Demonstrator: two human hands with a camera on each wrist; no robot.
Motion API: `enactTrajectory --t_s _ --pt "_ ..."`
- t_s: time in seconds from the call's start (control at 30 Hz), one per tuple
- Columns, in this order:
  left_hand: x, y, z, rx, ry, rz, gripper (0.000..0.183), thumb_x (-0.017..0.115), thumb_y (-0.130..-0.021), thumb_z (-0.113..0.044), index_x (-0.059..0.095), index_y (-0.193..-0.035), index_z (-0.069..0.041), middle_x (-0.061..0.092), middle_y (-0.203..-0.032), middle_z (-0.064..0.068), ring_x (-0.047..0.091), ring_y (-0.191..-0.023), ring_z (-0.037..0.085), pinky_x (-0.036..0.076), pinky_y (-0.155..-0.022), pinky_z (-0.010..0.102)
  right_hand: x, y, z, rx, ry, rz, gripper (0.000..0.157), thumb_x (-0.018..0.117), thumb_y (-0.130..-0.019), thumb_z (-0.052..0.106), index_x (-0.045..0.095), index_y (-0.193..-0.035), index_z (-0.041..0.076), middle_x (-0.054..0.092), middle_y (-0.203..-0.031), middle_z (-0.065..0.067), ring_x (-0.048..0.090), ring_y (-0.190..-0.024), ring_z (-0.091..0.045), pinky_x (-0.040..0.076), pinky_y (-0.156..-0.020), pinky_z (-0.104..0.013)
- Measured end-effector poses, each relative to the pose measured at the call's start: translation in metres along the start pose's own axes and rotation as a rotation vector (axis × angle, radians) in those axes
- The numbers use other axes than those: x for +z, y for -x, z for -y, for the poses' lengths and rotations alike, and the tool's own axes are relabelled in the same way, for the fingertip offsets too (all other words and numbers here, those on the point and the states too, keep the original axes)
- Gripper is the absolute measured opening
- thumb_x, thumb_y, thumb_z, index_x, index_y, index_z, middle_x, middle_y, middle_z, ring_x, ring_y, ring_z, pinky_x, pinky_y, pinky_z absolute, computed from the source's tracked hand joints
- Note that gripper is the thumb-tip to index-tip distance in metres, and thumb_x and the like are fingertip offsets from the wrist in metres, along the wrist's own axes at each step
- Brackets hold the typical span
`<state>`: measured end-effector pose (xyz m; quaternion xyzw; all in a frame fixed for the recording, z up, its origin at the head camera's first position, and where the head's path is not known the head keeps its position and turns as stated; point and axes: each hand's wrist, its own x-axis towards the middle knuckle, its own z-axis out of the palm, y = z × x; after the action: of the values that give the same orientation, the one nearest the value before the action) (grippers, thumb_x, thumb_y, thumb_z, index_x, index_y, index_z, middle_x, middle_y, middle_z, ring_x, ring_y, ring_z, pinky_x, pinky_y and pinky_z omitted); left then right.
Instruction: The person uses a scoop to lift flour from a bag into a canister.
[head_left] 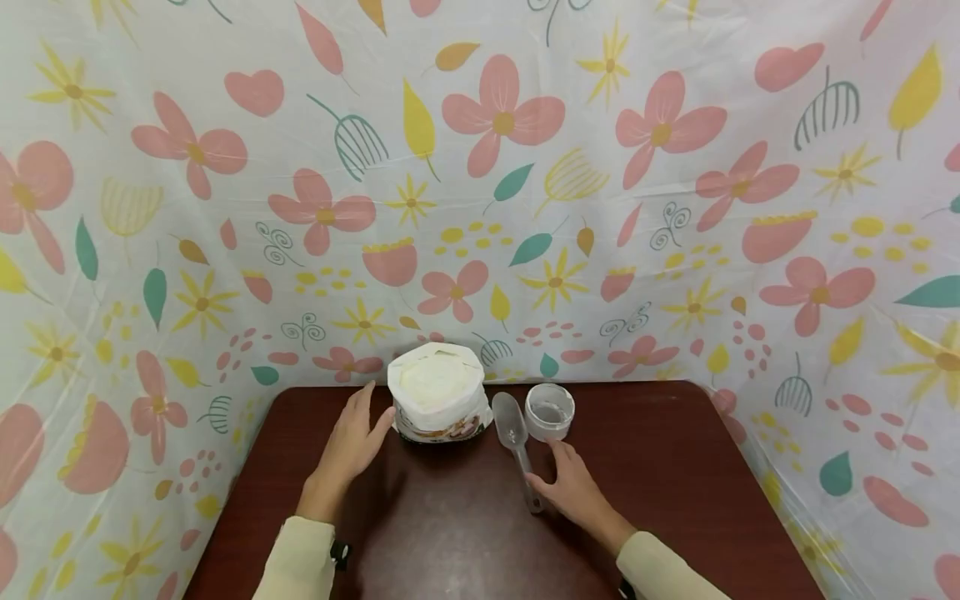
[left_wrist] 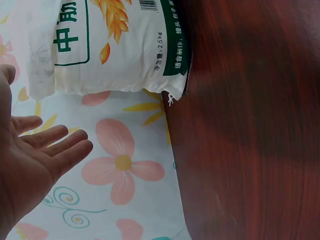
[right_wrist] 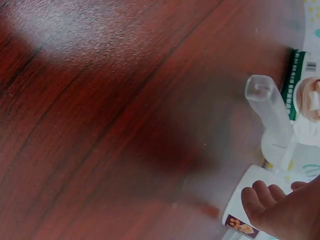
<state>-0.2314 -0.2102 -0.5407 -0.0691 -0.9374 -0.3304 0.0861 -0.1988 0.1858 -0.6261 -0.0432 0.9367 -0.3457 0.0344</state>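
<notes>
An opened white flour bag (head_left: 438,392), its top rolled back and white powder showing inside, stands near the table's back edge. Just left of it is my left hand (head_left: 347,442), fingers extended and holding nothing; the left wrist view shows a gap between this hand (left_wrist: 40,155) and the printed bag (left_wrist: 110,50). A clear plastic scoop (head_left: 512,425) lies right of the bag, its handle toward me. Beside it stands a small clear round jar (head_left: 550,410). My right hand (head_left: 577,487) is by the jar's near side, thumb close to the scoop handle; contact cannot be told.
Everything stands on a dark red-brown wooden table (head_left: 457,533) with rounded back corners. A floral-printed sheet (head_left: 480,217) hangs behind it and along both sides. In the right wrist view, a small picture label (right_wrist: 242,225) shows on the jar.
</notes>
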Motion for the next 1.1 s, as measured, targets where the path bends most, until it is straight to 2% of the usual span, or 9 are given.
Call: enactTrajectory --t_s 0.07,0.3,0.43,0.6,0.87,0.97,1.1 --pt "0.0 -0.004 -0.001 -0.016 0.022 0.007 0.079 0.047 -0.106 -0.057 0.026 -0.163 -0.006 0.035 -0.161 0.026 0.04 -0.145 0.048 0.041 -0.113 0.069 0.002 0.0 0.0 -0.005 -0.01 -0.003 0.091 0.074 -0.092 0.052 0.036 -0.158 0.003 0.042 -0.154 -0.025 0.044 -0.141 -0.045 0.045 -0.112 -0.064" --pt "-0.001 -0.018 -0.005 -0.07 0.192 0.031 0.08 0.045 -0.106 -0.059 0.026 -0.163 -0.007 0.036 -0.162 0.022 0.053 -0.136 0.045 0.051 -0.109 0.06 0.006 -0.002 0.003 -0.022 -0.016 -0.034 0.089 0.077 -0.092 0.045 0.036 -0.157 0.001 0.043 -0.153 -0.027 0.045 -0.14 -0.045 0.046 -0.111 -0.063" --pt "-0.002 -0.026 -0.01 -0.122 0.234 0.035 0.078 0.045 -0.106 -0.058 0.028 -0.163 -0.008 0.038 -0.161 0.022 0.056 -0.132 0.043 0.055 -0.102 0.06 0.008 -0.006 0.006 -0.034 -0.018 -0.034 0.086 0.078 -0.092 0.042 0.038 -0.156 0.0 0.045 -0.15 -0.027 0.047 -0.138 -0.045 0.047 -0.11 -0.063" --pt "0.0 -0.033 -0.017 -0.203 0.313 0.03 0.071 0.047 -0.107 -0.052 0.033 -0.16 -0.007 0.047 -0.156 0.021 0.061 -0.128 0.039 0.058 -0.097 0.056 0.014 -0.01 0.007 -0.024 -0.039 -0.015 0.083 0.078 -0.092 0.038 0.038 -0.156 0.004 0.046 -0.149 -0.025 0.047 -0.138 -0.044 0.048 -0.109 -0.062" --pt "-0.001 -0.044 -0.025 -0.326 0.594 -0.016 0.055 0.051 -0.109 -0.032 0.044 -0.154 -0.001 0.054 -0.143 0.028 0.065 -0.119 0.044 0.058 -0.102 0.056 0.026 -0.013 0.01 -0.005 -0.11 -0.052 0.081 0.079 -0.092 0.035 0.041 -0.154 0.0 0.048 -0.145 -0.027 0.05 -0.133 -0.041 0.049 -0.106 -0.06" --pt "0.0 -0.048 -0.025 -0.36 0.668 -0.028 0.051 0.052 -0.109 -0.026 0.047 -0.151 0.002 0.058 -0.136 0.029 0.067 -0.114 0.038 0.058 -0.103 0.054 0.03 -0.012 0.011 0.003 -0.152 -0.077 0.079 0.081 -0.091 0.031 0.043 -0.152 -0.003 0.05 -0.14 -0.028 0.053 -0.127 -0.04 0.051 -0.103 -0.058" --pt "0.002 -0.053 -0.022 -0.406 0.752 -0.039 0.048 0.054 -0.109 -0.021 0.05 -0.148 0.005 0.062 -0.129 0.029 0.07 -0.098 0.022 0.058 -0.103 0.054 0.035 -0.011 0.012 0.002 -0.179 -0.112 0.077 0.083 -0.089 0.027 0.046 -0.149 -0.006 0.052 -0.137 -0.029 0.055 -0.123 -0.041 0.052 -0.101 -0.055"
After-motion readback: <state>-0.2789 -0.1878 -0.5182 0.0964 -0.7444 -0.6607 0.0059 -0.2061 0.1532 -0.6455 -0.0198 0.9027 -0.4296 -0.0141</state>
